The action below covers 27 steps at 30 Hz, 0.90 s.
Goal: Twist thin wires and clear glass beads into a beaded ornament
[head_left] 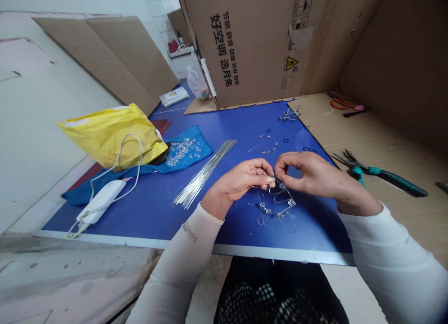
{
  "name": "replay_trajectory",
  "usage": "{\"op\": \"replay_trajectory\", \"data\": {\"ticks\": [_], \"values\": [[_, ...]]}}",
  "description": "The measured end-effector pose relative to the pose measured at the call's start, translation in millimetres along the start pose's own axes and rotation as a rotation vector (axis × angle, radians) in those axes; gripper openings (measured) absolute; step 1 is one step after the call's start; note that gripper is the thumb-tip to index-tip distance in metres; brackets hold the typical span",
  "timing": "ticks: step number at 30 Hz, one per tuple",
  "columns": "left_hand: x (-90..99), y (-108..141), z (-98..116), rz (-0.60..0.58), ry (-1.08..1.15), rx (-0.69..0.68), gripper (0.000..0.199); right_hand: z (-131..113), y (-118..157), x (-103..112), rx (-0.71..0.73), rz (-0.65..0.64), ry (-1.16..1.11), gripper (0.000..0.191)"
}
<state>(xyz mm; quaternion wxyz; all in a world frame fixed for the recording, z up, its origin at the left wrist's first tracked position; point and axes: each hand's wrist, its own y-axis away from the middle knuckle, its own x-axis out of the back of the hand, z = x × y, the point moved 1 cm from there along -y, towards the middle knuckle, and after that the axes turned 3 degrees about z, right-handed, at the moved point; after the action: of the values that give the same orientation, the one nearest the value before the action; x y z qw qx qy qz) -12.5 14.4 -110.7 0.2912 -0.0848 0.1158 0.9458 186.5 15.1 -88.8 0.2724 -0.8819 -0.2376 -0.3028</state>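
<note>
My left hand [241, 179] and my right hand [311, 175] meet over the blue table, thumbs and forefingers pinched together. Between them is a thin wire strung with clear beads [291, 203]; it curves below the fingers and lies partly on the tabletop. Loose wire ends stick out around it. The exact spot gripped is hidden by the fingertips. Just beyond my hands lies a second beaded wire loop [276, 144], with several small black rings [286, 140] nearby. To the left of my left hand is a bundle of straight silvery wires [206, 172].
Clear beads [184, 149] lie on a blue cloth [203, 144] beside a yellow bag [115, 133]. A white corded device [101, 203] sits at front left. Green-and-black pliers [399, 182] and orange-handled scissors [343, 102] rest on cardboard at right. A cardboard box [259, 44] stands behind.
</note>
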Motion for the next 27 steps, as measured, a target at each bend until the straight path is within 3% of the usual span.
{"op": "replay_trajectory", "data": {"ticks": [3, 10, 27], "values": [[-0.1, 0, 1, 0.012, -0.009, -0.022, 0.025, 3, -1, -1, -0.041, 0.012, -0.06, 0.01], [1.9, -1, 2, 0.076, -0.038, -0.079, 0.025, 11, -4, -5, -0.248, -0.016, -0.444, 0.026], [0.4, -4, -2, 0.085, -0.043, -0.094, 0.028, 10, -6, -9, -0.335, -0.018, -0.579, 0.029]]}}
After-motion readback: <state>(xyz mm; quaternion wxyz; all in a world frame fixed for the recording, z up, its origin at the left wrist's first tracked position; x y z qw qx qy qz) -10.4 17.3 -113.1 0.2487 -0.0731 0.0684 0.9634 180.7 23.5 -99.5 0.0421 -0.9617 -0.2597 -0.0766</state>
